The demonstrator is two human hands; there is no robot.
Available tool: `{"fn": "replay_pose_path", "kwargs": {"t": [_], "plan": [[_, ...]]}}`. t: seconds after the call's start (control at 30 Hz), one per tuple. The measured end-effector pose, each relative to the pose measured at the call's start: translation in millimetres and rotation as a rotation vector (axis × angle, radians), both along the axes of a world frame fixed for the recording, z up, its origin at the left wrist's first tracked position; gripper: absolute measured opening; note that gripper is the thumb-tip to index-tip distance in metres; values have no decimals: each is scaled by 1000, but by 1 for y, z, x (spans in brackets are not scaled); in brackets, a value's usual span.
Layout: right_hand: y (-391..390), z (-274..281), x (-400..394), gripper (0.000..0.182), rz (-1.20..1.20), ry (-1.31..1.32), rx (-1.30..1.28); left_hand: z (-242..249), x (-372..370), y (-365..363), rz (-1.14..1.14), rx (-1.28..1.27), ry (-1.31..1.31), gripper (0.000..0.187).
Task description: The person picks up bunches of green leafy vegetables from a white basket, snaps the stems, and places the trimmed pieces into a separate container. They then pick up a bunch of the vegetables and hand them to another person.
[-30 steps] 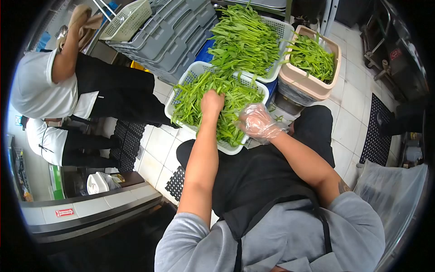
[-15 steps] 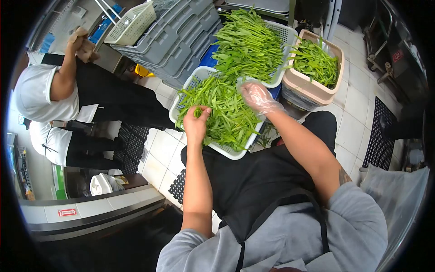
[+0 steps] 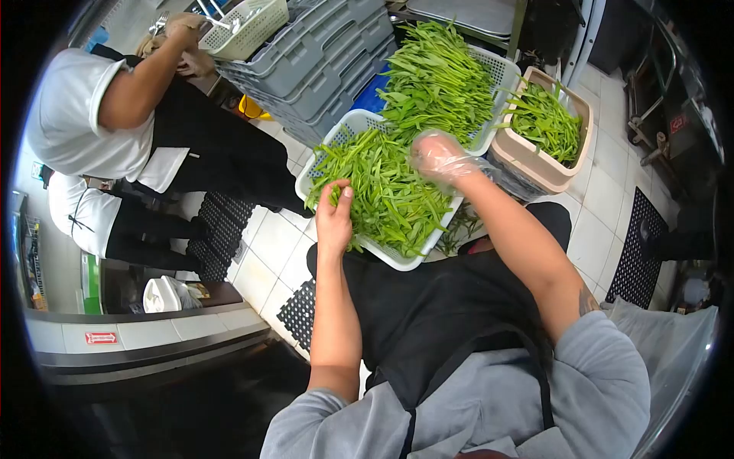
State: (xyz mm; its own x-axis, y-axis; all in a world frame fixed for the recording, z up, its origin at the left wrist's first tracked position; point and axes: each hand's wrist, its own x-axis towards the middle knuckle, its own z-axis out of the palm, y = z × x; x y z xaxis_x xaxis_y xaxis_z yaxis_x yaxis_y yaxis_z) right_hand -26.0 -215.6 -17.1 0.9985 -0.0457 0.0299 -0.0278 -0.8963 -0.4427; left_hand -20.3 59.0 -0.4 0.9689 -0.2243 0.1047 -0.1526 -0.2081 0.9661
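My left hand (image 3: 334, 220), bare, is at the near left side of a white perforated basket (image 3: 405, 264) heaped with loose cut greens (image 3: 382, 183). Its thumb and fingers are apart, with green leaves just beyond the fingertips. My right hand (image 3: 442, 159), in a clear plastic glove, is closed over the basket's right side. What it holds, if anything, is hidden by the glove and fingers. Behind it, long-stemmed leafy greens (image 3: 436, 84) lie bundled in a second perforated basket (image 3: 501, 76).
At the right stands a beige bin (image 3: 562, 180) with more greens (image 3: 547, 126). Grey stacked crates (image 3: 321, 61) rise behind the baskets. A co-worker (image 3: 92, 115) at the left handles cutlery by a small basket (image 3: 256, 30); another person (image 3: 80, 214) is beside them. Black mats (image 3: 222, 229) lie on white tiles.
My left hand's thumb and fingers have spread apart. My right hand stays closed over the basket. The view has shifted slightly, and the co-worker's arm has moved toward the small basket.
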Motion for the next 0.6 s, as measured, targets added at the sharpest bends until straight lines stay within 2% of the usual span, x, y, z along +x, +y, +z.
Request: {"fn": "replay_pose_path", "kwargs": {"t": [0.07,0.17,0.2,0.3,0.4,0.5,0.53,0.6], "plan": [[-8,12,-8,24,66,-184,108,-1,7,-3,-34,20,1,22],[-18,36,-16,24,269,-380,234,24,4,-21,21,81,-72,19],[-18,42,-17,24,279,-380,254,28,5,-30,63,97,-163,19],[-10,71,-25,26,271,-325,245,47,11,-52,-68,181,-564,24],[0,87,-28,33,191,-190,443,57,9,-73,-195,249,-538,30],[6,77,-27,38,143,-238,572,61,6,-81,-220,277,-217,33],[6,73,-27,39,86,-240,590,49,10,-80,-206,274,-261,34],[4,61,-27,41,67,-266,646,32,16,-75,-283,243,-63,33]]}}
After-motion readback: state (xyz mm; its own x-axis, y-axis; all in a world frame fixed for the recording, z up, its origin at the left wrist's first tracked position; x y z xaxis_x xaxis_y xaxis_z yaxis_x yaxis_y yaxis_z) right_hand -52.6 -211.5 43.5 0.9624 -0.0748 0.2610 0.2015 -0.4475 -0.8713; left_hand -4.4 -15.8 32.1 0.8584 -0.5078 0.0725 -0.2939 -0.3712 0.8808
